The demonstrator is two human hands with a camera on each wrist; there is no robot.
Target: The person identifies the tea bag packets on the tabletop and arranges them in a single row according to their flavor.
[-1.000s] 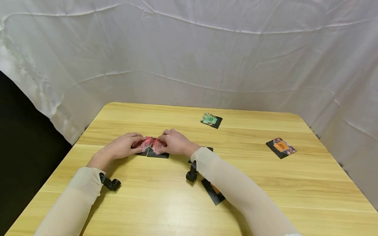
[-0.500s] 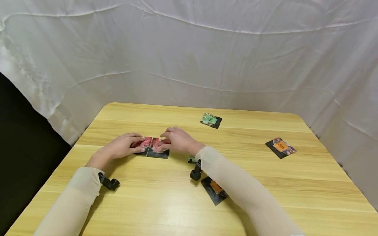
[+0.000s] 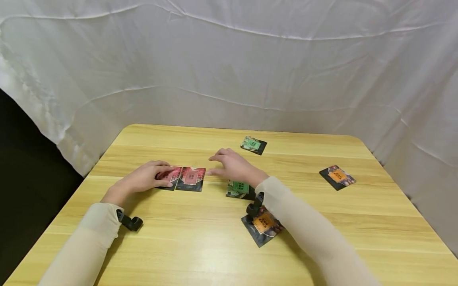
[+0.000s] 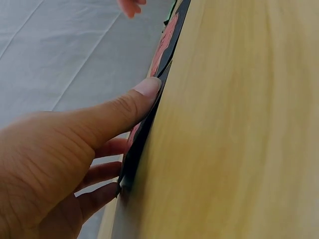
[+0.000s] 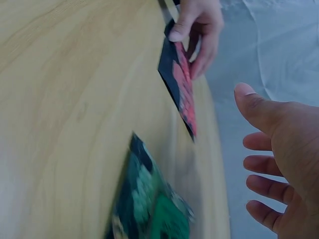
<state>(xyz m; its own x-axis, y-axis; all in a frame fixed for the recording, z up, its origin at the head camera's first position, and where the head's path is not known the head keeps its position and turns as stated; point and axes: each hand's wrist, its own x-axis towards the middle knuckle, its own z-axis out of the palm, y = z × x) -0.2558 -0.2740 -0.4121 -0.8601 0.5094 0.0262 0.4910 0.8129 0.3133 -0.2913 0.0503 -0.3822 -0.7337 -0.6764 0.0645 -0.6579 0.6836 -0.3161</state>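
Two red cards lie side by side on the wooden table (image 3: 322, 222). My left hand (image 3: 157, 176) rests on the left red card (image 3: 171, 174), thumb at its near edge, fingers laid over it; the left wrist view shows the thumb (image 4: 147, 89) touching that card (image 4: 167, 42). The right red card (image 3: 191, 177) lies bare. My right hand (image 3: 223, 167) hovers just right of it, fingers spread and holding nothing. In the right wrist view the right hand (image 5: 269, 149) is open above the table, with the red cards (image 5: 182, 82) ahead.
A green card (image 3: 239, 187) lies under my right wrist, blurred in the right wrist view (image 5: 154, 209). An orange card (image 3: 265, 224) sits below my right forearm. Another green card (image 3: 253, 144) is at the back and another orange card (image 3: 337, 176) at the right. White cloth surrounds the table.
My right hand has let go of the right red card and drawn back to the right, uncovering the near green and orange cards. The left hand has stayed on its card.
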